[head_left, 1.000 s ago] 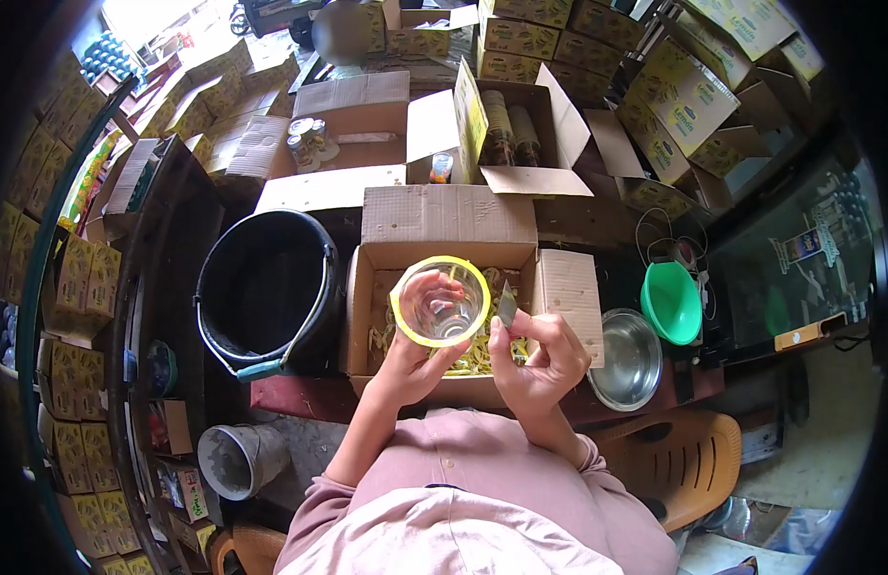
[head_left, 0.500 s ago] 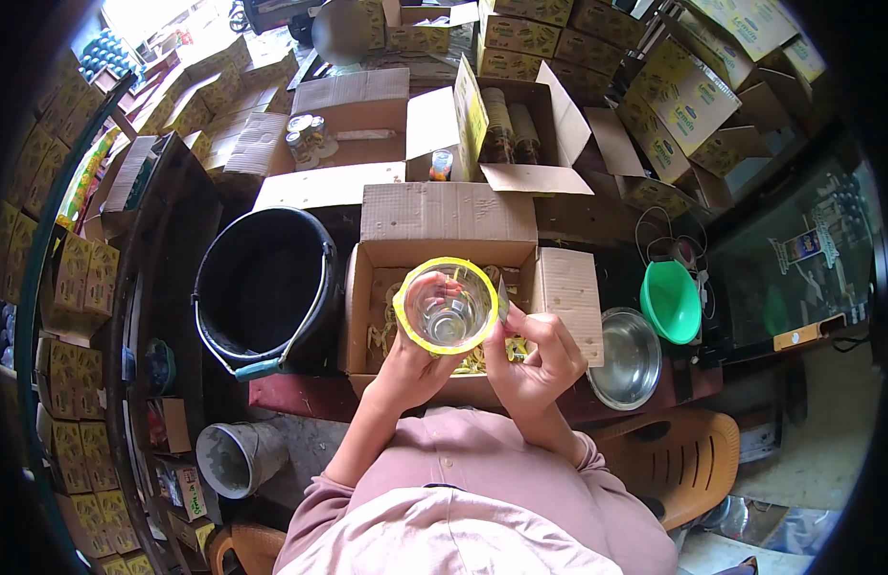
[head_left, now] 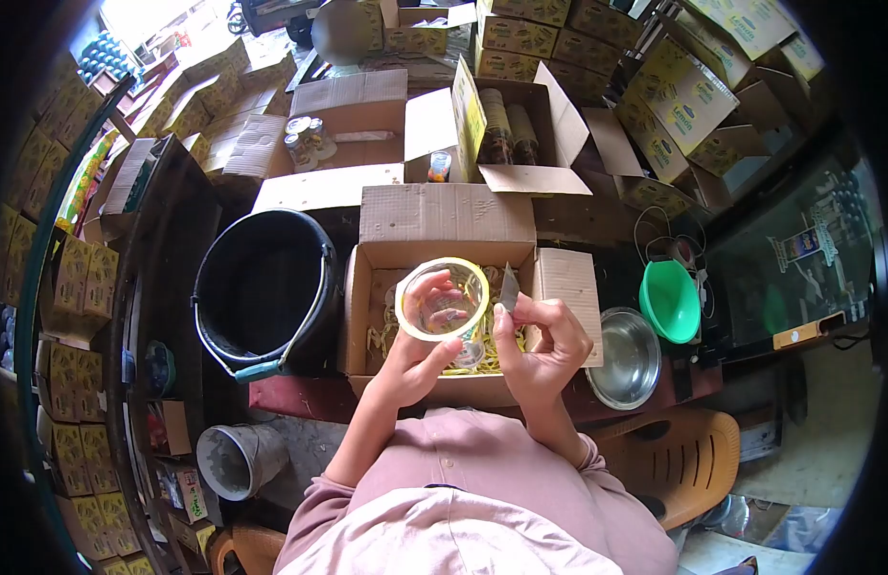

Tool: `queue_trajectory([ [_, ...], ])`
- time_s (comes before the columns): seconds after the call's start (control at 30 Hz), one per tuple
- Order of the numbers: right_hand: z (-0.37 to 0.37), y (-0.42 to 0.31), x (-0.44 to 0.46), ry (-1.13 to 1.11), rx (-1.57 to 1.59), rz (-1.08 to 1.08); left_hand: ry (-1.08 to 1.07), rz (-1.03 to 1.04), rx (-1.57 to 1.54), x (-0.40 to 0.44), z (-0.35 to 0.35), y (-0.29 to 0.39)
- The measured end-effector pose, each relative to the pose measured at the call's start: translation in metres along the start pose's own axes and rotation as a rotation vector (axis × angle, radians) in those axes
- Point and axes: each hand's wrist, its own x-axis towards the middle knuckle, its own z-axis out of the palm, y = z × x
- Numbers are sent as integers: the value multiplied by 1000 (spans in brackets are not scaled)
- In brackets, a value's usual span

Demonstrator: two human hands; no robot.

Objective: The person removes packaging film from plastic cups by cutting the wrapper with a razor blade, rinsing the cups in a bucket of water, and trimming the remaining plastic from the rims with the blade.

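In the head view, my left hand [head_left: 413, 372] is wrapped around a clear plastic cup [head_left: 472, 353] with a yellowish rim. The cup's mouth tilts up toward me, and fingers show through its wall. My right hand [head_left: 549, 353] pinches a small flat metal blade [head_left: 510, 285] between thumb and fingers, its end pointing up. A narrow gap separates the blade from the cup's right side. Both hands hover over an open cardboard box [head_left: 449, 213] holding thin yellow strips [head_left: 502, 337].
A black bucket [head_left: 202, 278] stands left of the box. A metal bowl [head_left: 624, 369] and green bowl [head_left: 670, 305] sit on the right. Behind are a box [head_left: 353, 91] with cups and another box [head_left: 535, 179] with stacked cups. A grey bucket [head_left: 238, 460] is lower left.
The cup has tipped, its base swinging toward the lower right. The bright yellow strip around its rim no longer shows. My right hand with the blade has shifted slightly away to the right.
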Motion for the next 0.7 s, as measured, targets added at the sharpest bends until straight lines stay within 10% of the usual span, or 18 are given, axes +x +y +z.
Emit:
queue_trajectory([
  [0.7, 4, -5, -4, 10, -91, -96, -1, 132, 480, -1, -1, -6],
])
